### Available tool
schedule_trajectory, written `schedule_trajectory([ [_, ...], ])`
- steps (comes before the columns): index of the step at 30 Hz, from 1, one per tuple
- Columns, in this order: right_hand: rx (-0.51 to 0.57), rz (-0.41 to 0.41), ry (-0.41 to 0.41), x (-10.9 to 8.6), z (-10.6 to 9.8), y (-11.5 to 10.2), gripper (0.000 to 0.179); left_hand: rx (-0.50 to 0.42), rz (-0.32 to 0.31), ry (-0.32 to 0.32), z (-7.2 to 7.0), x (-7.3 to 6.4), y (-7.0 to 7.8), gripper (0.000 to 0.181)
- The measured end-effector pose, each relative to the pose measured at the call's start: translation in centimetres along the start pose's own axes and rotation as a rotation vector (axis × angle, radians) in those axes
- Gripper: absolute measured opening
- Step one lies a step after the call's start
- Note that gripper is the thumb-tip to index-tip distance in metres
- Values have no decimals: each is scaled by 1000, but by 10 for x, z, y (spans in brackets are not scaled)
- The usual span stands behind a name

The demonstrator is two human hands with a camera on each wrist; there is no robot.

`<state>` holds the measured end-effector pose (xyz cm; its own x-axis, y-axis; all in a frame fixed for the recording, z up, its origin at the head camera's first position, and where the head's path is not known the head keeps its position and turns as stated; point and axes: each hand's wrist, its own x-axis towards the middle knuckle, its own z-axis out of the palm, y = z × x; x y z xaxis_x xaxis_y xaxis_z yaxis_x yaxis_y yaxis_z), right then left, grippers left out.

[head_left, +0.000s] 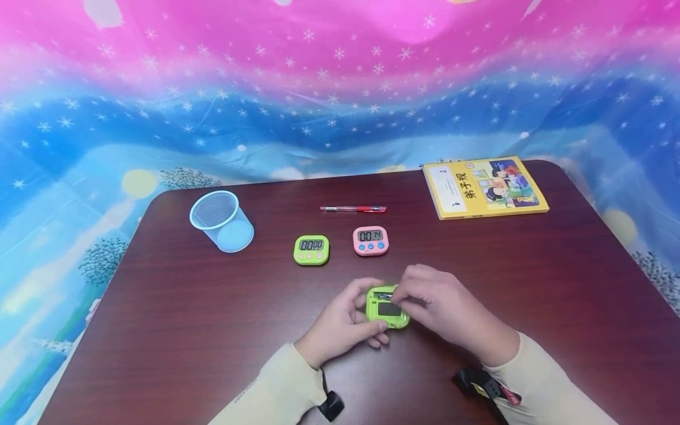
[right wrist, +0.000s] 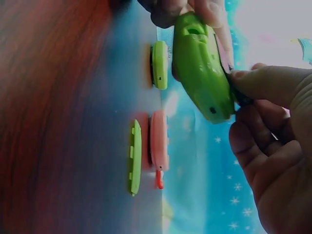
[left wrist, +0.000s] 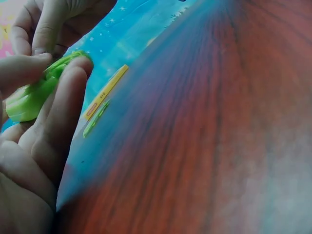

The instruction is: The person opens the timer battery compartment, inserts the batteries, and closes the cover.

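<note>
A green digital timer (head_left: 394,321), back side up, is gripped by my left hand (head_left: 339,324), with the thumb over its near edge. Its battery compartment is uncovered, and a battery (head_left: 381,296) lies in the slot along the far side. My right hand (head_left: 443,307) is at the timer's right side, thumb and forefinger pinching the battery's dark end (right wrist: 240,96). Those fingertips partly hide the slot. A loose green battery cover (right wrist: 135,158) lies on the table and also shows in the left wrist view; in the head view it is hidden.
Beyond my hands sit a second green timer (head_left: 311,250) and a pink timer (head_left: 370,241), displays up. A red pen (head_left: 353,209) lies behind them. At the left stands a blue mesh pen holder (head_left: 236,233); a yellow book (head_left: 486,188) lies at the back right of the table (head_left: 212,330).
</note>
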<state>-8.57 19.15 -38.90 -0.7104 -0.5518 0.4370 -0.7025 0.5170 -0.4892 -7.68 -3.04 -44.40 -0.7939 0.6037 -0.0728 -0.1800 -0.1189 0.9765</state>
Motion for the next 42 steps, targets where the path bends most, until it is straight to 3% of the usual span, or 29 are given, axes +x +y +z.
schedule_trajectory([
  [5,-12,-27,-24,1,1,-2,22,14,-20,80,1,-1,1,29],
  [11,39,-40,22,0,5,2,22,16,-6,110,2,0,0,21],
  [16,161,146,34,-4,9,11,20,14,30,112,2,0,-1,21],
  [22,446,402,-93,-8,7,25,22,31,49,109,2,0,-2,21],
  [25,569,463,-171,-9,4,30,21,47,62,89,1,0,-1,22],
  [29,648,492,-230,-9,4,32,20,69,68,51,-1,-1,0,22],
  [36,624,520,-203,-9,6,28,16,85,51,28,-2,0,1,22],
  [42,451,583,-208,-7,6,22,13,121,45,28,-3,0,0,24],
])
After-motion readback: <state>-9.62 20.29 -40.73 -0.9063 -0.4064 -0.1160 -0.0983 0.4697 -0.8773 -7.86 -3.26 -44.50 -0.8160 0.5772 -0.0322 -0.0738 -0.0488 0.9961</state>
